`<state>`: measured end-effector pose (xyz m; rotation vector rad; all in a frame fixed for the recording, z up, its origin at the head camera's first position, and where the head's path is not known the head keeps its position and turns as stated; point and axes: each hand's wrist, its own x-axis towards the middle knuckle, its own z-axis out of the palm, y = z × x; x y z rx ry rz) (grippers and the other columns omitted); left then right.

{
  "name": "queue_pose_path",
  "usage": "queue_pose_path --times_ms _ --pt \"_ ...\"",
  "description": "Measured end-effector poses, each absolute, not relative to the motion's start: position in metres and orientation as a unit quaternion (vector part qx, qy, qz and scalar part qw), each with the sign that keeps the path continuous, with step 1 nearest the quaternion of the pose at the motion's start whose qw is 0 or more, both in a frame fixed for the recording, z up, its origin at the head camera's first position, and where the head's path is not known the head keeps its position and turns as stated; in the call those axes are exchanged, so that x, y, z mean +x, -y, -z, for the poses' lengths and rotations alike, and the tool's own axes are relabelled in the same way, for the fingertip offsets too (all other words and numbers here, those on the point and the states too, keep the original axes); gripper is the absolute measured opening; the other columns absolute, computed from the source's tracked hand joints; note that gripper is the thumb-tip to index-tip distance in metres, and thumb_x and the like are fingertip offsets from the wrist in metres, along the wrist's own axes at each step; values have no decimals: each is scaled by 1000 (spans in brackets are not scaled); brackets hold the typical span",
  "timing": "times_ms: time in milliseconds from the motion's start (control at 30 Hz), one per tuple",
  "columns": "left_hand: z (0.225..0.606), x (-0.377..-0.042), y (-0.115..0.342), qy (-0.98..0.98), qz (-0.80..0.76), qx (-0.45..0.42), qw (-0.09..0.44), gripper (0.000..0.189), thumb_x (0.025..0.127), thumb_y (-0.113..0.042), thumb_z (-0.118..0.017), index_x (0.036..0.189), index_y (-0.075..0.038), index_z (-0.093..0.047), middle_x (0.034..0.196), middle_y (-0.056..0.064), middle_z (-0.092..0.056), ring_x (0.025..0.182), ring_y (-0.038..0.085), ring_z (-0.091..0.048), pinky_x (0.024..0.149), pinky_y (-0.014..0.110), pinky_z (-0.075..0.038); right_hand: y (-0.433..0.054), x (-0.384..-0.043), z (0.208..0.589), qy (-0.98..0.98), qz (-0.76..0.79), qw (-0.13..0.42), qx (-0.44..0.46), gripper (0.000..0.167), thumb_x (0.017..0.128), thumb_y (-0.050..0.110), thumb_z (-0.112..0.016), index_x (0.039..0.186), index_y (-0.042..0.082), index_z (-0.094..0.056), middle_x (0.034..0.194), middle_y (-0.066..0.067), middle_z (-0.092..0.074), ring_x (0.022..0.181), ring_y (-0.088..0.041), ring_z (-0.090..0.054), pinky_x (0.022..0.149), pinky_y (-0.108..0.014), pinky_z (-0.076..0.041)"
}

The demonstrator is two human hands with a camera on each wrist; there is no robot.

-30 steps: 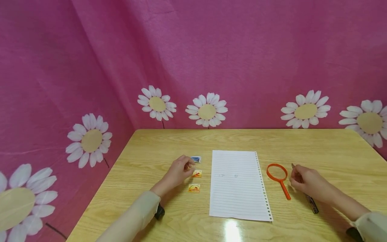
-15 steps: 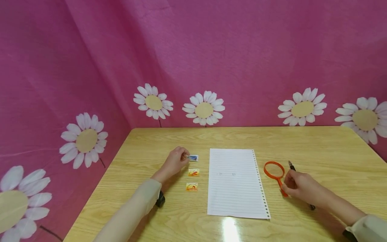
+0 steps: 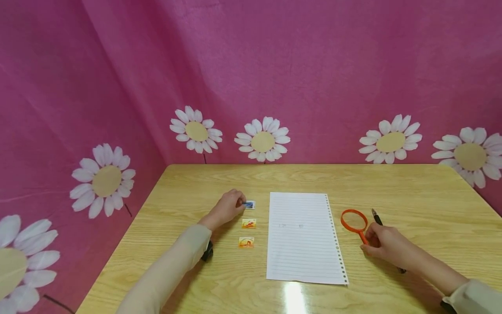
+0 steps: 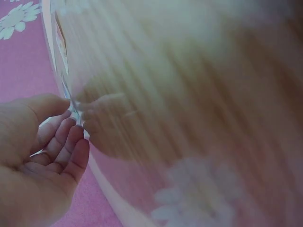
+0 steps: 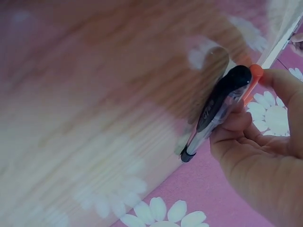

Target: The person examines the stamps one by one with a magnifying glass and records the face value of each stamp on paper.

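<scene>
In the head view my left hand pinches the left edge of a small blue postage stamp at the table surface. Thumb and forefinger come together there in the left wrist view, where the left hand is seen from the side. My right hand holds the handle end of an orange magnifying glass, its lens lying low over the table. A black pen is tucked in the same hand, tip pointing away from me. From the right wrist, the pen lies beside the orange handle.
Two orange-yellow stamps, the nearer stamp and the middle stamp, lie in a column below the blue one. A lined paper sheet with faint handwriting lies between the hands. A pink flowered cloth hangs behind the wooden table.
My left hand has moved up from the middle stamp to the blue one. My right hand has shifted left and taken hold of the magnifying glass handle, keeping the pen.
</scene>
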<state>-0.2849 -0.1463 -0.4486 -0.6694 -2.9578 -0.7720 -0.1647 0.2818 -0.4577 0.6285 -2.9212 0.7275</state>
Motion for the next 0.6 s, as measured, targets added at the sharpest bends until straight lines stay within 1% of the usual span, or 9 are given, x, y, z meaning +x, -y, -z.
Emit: queue_pose_path --times_ms 167,433,600 --pt "445 -284 145 949 238 -204 -18 5 92 -8 -65 96 -4 -65 88 7 -56 76 15 -47 74 31 -44 -281 -165 456 948 -249 12 197 20 81 9 -76 85 4 -57 70 6 -58 61 8 -44 52 -20 -42" --pt "447 -286 145 950 231 -209 -20 6 93 -7 -64 97 -3 -65 86 6 -54 75 15 -43 72 29 -41 -282 -169 450 954 -258 -27 150 17 82 9 -74 82 4 -58 72 2 -60 62 6 -45 54 -20 -43" --pt "448 -285 144 951 230 -207 -21 6 93 -7 -64 97 -2 -65 87 7 -55 76 15 -46 72 30 -44 -282 -170 447 954 -267 -48 127 14 84 10 -72 81 4 -60 73 1 -60 62 4 -45 55 -19 -42"
